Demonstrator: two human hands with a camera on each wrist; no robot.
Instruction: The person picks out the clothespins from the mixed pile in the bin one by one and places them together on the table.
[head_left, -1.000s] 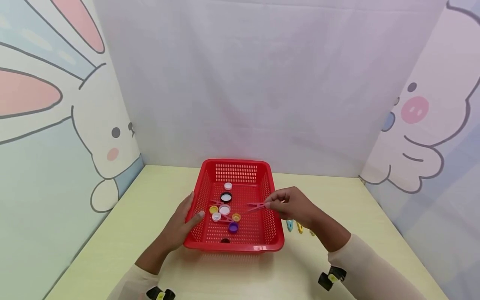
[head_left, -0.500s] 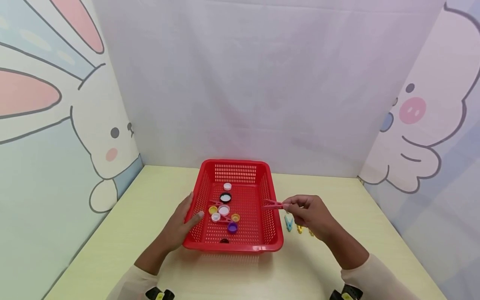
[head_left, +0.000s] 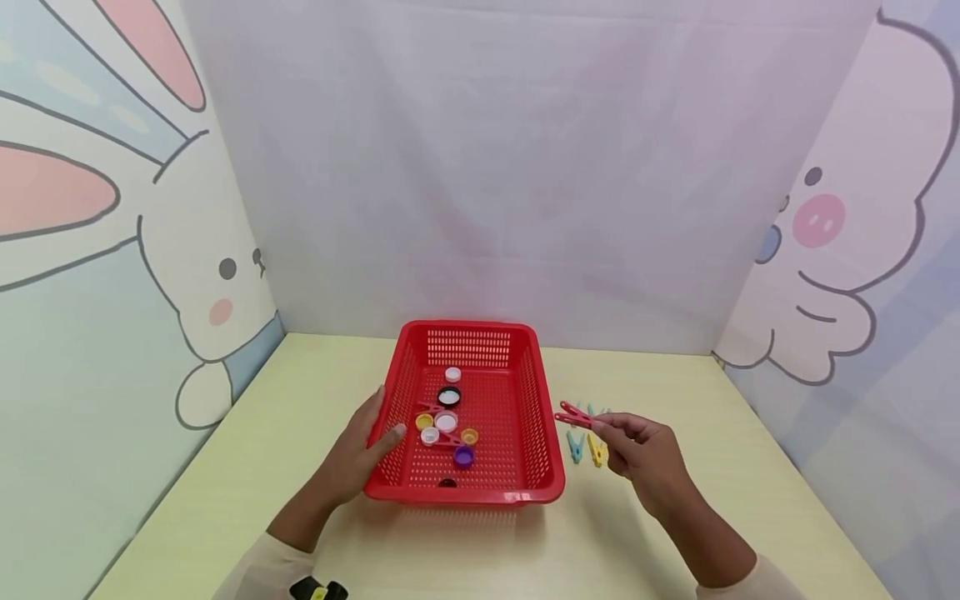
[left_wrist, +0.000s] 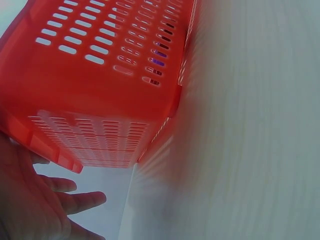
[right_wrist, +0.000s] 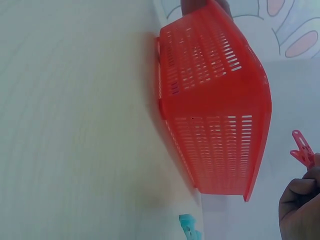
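Note:
A red plastic basket [head_left: 465, 495] with slotted walls stands on the table. My left hand [head_left: 351, 462] holds its left rim, with the thumb lying over the inside; in the left wrist view the fingers [left_wrist: 82, 201] stretch along the outside. To the right of the basket, my right hand [head_left: 651, 462] pinches a pink clothespin [head_left: 573, 414] between thumb and forefinger, above the table. Beneath and beside it lie a blue clothespin [head_left: 575, 447], a yellow clothespin [head_left: 596, 450] and other light-blue ones, partly covered by the right hand.
Inside the basket are several bottle caps, among them a purple cap [head_left: 463, 457], a black-rimmed cap [head_left: 449, 397] and a white cap [head_left: 453, 375], plus pink clothespins [head_left: 448, 442]. A pale curtain [head_left: 480, 183] closes the back; cartoon-printed walls stand at both sides.
My right hand has moved right with the pink clothespin, from over the basket's inside to beyond its right rim. More clothespins on the table have come into view. The left hand stays put.

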